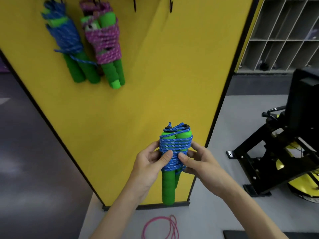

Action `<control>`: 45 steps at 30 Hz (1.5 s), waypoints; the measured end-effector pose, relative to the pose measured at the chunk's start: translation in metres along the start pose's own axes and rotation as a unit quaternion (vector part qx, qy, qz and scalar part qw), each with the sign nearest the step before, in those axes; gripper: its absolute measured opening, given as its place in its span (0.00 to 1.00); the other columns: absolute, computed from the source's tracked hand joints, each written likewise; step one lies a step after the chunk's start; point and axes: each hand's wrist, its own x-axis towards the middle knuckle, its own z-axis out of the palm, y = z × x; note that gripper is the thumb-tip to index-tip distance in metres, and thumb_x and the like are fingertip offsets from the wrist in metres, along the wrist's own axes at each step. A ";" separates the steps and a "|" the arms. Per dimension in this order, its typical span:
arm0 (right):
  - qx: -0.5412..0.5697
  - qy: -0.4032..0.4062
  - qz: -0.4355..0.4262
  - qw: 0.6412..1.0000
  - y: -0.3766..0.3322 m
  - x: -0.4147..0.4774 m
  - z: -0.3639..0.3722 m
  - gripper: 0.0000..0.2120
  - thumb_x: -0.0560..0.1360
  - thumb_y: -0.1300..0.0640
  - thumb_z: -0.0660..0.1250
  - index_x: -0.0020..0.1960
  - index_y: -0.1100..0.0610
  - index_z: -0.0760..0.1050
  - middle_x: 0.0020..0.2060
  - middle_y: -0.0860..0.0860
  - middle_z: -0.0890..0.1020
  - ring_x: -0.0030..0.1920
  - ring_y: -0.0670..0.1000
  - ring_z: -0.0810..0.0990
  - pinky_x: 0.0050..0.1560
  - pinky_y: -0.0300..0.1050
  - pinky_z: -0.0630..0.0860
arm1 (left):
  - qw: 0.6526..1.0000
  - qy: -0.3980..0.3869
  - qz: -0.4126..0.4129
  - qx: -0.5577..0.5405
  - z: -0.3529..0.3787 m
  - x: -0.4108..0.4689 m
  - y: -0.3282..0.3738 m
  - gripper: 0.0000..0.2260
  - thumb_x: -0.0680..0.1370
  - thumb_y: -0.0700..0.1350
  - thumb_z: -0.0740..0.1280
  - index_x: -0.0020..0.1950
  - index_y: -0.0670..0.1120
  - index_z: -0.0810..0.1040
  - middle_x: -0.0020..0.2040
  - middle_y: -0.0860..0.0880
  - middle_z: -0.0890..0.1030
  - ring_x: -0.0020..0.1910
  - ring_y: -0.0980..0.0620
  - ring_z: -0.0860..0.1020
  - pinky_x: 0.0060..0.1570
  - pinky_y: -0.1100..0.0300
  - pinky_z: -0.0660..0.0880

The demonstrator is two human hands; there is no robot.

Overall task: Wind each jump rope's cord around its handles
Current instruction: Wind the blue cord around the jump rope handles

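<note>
You are holding the two green handles upright and side by side in front of the yellow panel. The blue cord is lying wound in many turns around their upper halves, and loops of it are crossing over the handle tops. Your left hand is gripping the wound handles from the left, fingers curled behind them and thumb pressing on the coils. Your right hand is gripping them from the right in the same way, its thumb pressing just beside the other. Higher on the panel, a blue bundle and a purple bundle are hanging side by side, touching. A pink rope is lying in loose loops on the floor between your forearms. A black and yellow bike is standing to your right.
</note>
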 end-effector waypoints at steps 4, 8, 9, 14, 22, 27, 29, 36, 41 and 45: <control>-0.006 -0.018 -0.009 1.000 -0.062 0.007 0.009 0.18 0.73 0.56 0.68 0.63 0.52 0.74 0.55 0.58 0.82 0.55 0.61 0.81 0.59 0.57 0.75 | 1.000 0.007 0.014 0.018 0.009 0.010 0.060 0.17 0.73 0.43 0.69 0.61 0.48 0.77 0.52 0.48 0.85 0.53 0.51 0.83 0.51 0.61 0.78; -0.026 -0.031 -0.021 0.999 -0.122 0.023 0.022 0.15 0.76 0.58 0.67 0.62 0.51 0.75 0.55 0.59 0.81 0.54 0.57 0.82 0.56 0.50 0.78 | 0.999 0.022 0.031 0.033 0.009 0.025 0.114 0.15 0.76 0.41 0.68 0.62 0.48 0.77 0.53 0.50 0.85 0.54 0.52 0.82 0.53 0.61 0.77; -0.032 -0.034 -0.023 0.999 -0.136 0.029 0.026 0.15 0.76 0.58 0.67 0.62 0.51 0.75 0.56 0.59 0.81 0.54 0.57 0.82 0.56 0.50 0.78 | 0.998 0.028 0.036 0.034 0.008 0.030 0.127 0.14 0.76 0.41 0.68 0.62 0.47 0.77 0.53 0.50 0.85 0.54 0.52 0.82 0.53 0.61 0.77; -0.064 -0.046 -0.043 0.996 -0.195 0.066 0.052 0.13 0.77 0.58 0.67 0.61 0.51 0.76 0.57 0.58 0.81 0.55 0.56 0.81 0.58 0.52 0.76 | 0.994 0.065 0.077 0.046 -0.004 0.058 0.185 0.11 0.77 0.40 0.67 0.59 0.50 0.78 0.52 0.52 0.85 0.54 0.54 0.82 0.56 0.58 0.76; -0.055 -0.058 -0.077 0.994 -0.244 0.107 0.078 0.14 0.78 0.59 0.65 0.63 0.55 0.75 0.52 0.53 0.82 0.52 0.51 0.82 0.55 0.50 0.77 | 0.983 0.101 0.145 0.056 -0.019 0.091 0.237 0.09 0.78 0.39 0.67 0.55 0.49 0.79 0.50 0.54 0.85 0.52 0.55 0.83 0.52 0.63 0.78; -0.046 -0.051 -0.079 0.995 -0.249 0.119 0.075 0.14 0.78 0.60 0.64 0.63 0.56 0.74 0.52 0.54 0.81 0.50 0.50 0.82 0.50 0.45 0.79 | 0.983 0.096 0.147 0.057 -0.018 0.104 0.239 0.07 0.78 0.40 0.67 0.54 0.50 0.79 0.49 0.54 0.85 0.52 0.55 0.83 0.52 0.63 0.78; -0.042 -0.049 -0.077 0.995 -0.249 0.123 0.073 0.14 0.78 0.60 0.64 0.63 0.56 0.74 0.52 0.55 0.81 0.50 0.51 0.82 0.50 0.45 0.79 | 0.983 0.096 0.145 0.059 -0.017 0.109 0.239 0.08 0.78 0.40 0.67 0.55 0.49 0.79 0.50 0.54 0.85 0.52 0.55 0.82 0.52 0.63 0.78; -0.045 -0.045 -0.057 0.996 -0.241 0.136 0.071 0.14 0.78 0.60 0.64 0.63 0.55 0.74 0.53 0.56 0.81 0.52 0.52 0.82 0.53 0.47 0.80 | 0.983 0.112 0.126 0.067 -0.023 0.121 0.226 0.09 0.79 0.40 0.66 0.57 0.47 0.79 0.52 0.51 0.84 0.53 0.55 0.82 0.53 0.60 0.77; -0.037 -0.041 -0.056 0.997 -0.237 0.142 0.071 0.13 0.78 0.61 0.64 0.63 0.55 0.74 0.49 0.51 0.82 0.49 0.48 0.82 0.49 0.41 0.80 | 0.982 0.124 0.121 0.079 -0.022 0.127 0.220 0.12 0.79 0.39 0.65 0.62 0.45 0.78 0.55 0.50 0.83 0.54 0.55 0.82 0.54 0.62 0.78; -0.061 -0.033 -0.057 0.996 -0.232 0.145 0.073 0.16 0.78 0.61 0.64 0.65 0.52 0.73 0.56 0.52 0.81 0.54 0.50 0.80 0.58 0.47 0.75 | 0.980 0.127 0.112 0.108 -0.023 0.128 0.214 0.12 0.80 0.39 0.64 0.63 0.43 0.77 0.57 0.51 0.83 0.55 0.57 0.81 0.53 0.64 0.76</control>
